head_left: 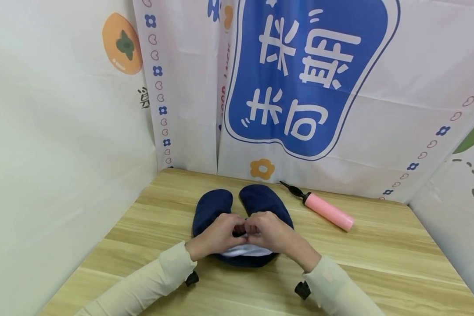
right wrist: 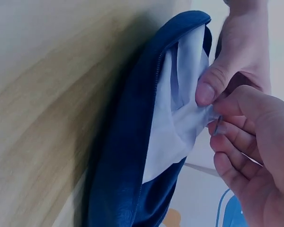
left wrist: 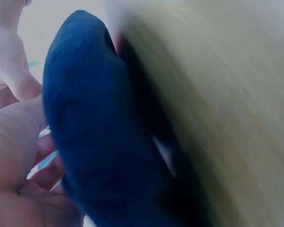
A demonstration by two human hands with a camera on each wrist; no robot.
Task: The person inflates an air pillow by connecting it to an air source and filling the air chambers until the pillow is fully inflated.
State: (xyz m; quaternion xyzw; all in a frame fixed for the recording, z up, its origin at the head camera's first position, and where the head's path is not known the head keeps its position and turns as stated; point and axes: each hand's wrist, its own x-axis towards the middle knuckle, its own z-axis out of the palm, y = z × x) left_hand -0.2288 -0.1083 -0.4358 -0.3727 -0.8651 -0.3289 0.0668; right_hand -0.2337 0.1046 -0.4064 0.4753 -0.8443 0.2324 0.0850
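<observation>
A navy U-shaped neck pillow (head_left: 262,199) lies on the table with its two ends pointing away from me. Its zipper (right wrist: 158,66) is undone, and a white inner lining (right wrist: 175,127) bulges out of the opening. My left hand (head_left: 220,232) pinches the edge of this white material, thumb on top, in the right wrist view. Close beside it, fingertips of my right hand (head_left: 270,230) pinch a small clear valve-like tab (right wrist: 217,125) on the white part. Both hands meet over the pillow's curved middle, covering much of it in the head view.
A pink hand pump (head_left: 328,212) with a black nozzle lies at the back right of the wooden table (head_left: 142,228). Behind the table hangs a printed white curtain (head_left: 189,109), and a white side wall (head_left: 63,131) borders it on the left.
</observation>
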